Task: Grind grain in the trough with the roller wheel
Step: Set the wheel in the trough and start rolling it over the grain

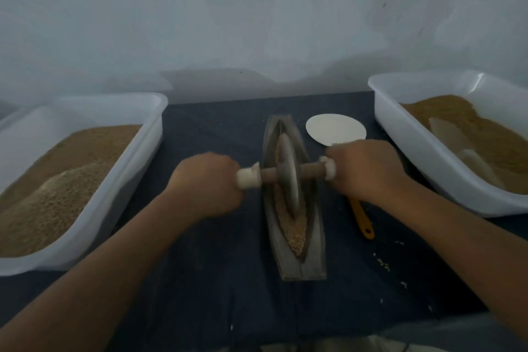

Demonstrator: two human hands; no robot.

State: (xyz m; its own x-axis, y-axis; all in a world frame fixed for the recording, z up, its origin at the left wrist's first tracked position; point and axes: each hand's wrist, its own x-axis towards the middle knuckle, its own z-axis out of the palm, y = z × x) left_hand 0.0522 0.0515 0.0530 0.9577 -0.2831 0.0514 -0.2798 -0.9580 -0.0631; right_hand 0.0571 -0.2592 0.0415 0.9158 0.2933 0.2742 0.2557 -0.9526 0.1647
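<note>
Gripping the axle ends, left hand (207, 180) and right hand (364, 168) flank the roller wheel (288, 174) standing in the trough (311, 260).

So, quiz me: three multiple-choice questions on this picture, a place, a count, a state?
1. Where is the white disc? A) right of the trough B) left of it C) inside it
2. How many white tubs? A) one B) two C) four
3. Left hand and right hand are: A) idle B) gripping the handles of the wheel C) clapping
Answers: 1 A, it lies just right of the trough's far end; 2 B, one at each side; 3 B, both curl round the white ends.
</note>
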